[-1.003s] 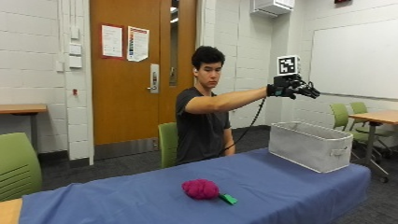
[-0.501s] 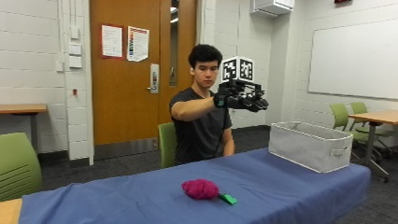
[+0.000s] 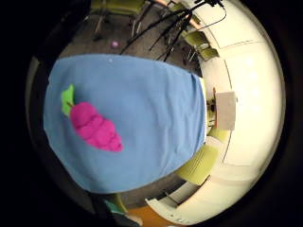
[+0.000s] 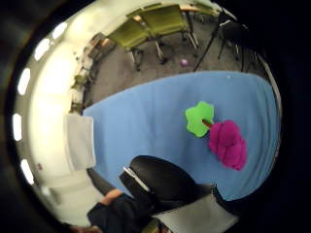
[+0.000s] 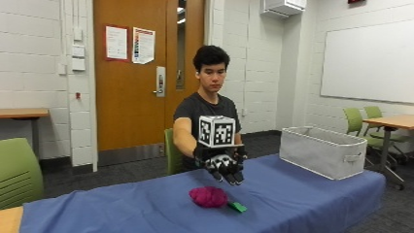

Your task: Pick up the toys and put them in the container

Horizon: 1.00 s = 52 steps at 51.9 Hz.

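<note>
Hand (image 5: 223, 165) dropped from container (image 5: 323, 150) to above pink toy (image 5: 208, 196), fingers relaxed, nothing btwn.

White painted block walls (image 5: 265, 58) enclose the room, with a wooden door (image 5: 139, 73) bearing two paper notices behind the blue-covered table (image 5: 304, 194). A whiteboard (image 5: 369, 60) hangs on the side wall, and an air unit (image 5: 283, 7) sits high up near the ceiling. Green chairs (image 5: 16, 170) stand on a dark carpeted floor (image 5: 129, 170), beside wooden tables (image 5: 391, 121).
</note>
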{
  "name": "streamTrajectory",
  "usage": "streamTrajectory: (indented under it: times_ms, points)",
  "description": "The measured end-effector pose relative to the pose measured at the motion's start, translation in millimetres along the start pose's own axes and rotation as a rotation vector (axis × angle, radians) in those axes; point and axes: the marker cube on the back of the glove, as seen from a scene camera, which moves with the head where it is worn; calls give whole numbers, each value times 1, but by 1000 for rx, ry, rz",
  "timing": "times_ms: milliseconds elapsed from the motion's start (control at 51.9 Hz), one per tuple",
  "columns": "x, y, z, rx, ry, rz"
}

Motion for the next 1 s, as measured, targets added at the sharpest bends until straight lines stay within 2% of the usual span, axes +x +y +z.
streamTrajectory:
  times_ms: [154, 366, 617, 868, 1003]
  points:
    - [13, 5, 52, -64, -21, 15]
    - [23, 9, 90, -118, -48, 34]
    - [25, 19, 103, -171, -95, 63]
    - [20, 25, 98, -118, -152, 90]
    - [13, 30, 89, -86, -94, 62]
